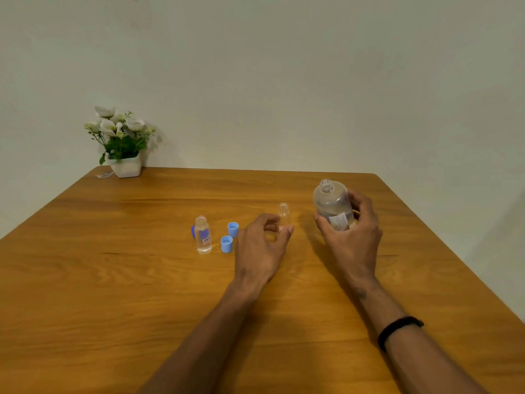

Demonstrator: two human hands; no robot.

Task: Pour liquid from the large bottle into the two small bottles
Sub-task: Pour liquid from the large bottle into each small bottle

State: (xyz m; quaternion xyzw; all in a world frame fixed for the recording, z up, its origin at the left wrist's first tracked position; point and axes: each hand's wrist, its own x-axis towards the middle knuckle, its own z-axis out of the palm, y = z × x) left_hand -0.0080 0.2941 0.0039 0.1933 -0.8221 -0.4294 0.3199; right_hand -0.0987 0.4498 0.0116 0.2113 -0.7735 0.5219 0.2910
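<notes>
Both bare forearms reach forward from the lower edge of the frame. The left hand [262, 243] curls thumb and fingers in a pinch, palm down. The right hand [352, 231], set apart to its right and slightly farther forward, wraps curled fingers in a grip; a black band [397, 329] circles its forearm.

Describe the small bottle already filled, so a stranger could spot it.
On the wooden table, look left of the left hand, past two light blue caps. The small bottle stands there alone, untouched, holding clear liquid; the other small bottle is in that hand's fingers.
</notes>
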